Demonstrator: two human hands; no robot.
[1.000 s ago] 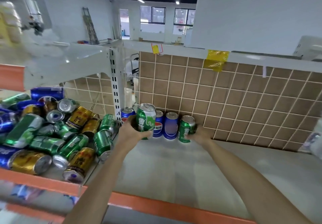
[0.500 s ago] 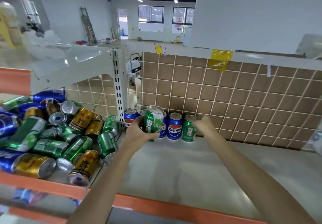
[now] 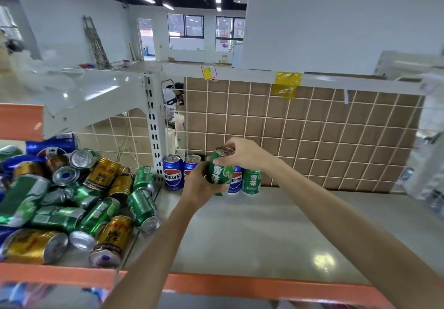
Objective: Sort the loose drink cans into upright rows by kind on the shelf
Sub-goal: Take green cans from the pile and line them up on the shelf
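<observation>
Shelf [image 3: 264,231], both hands gripping one green can [image 3: 219,173]

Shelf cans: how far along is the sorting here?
Early. Done: three blue cans and one green can stand upright at the back grid. In hand: both hands, left and right, grip another green can. Left: the big loose pile lying on the left.

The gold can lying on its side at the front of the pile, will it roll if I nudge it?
Probably. The gold metal drink can lies on its side against the other loose cans, so a nudge may roll it. It looks rigid and smooth, perhaps slippery. Its weight cannot be judged.
</observation>
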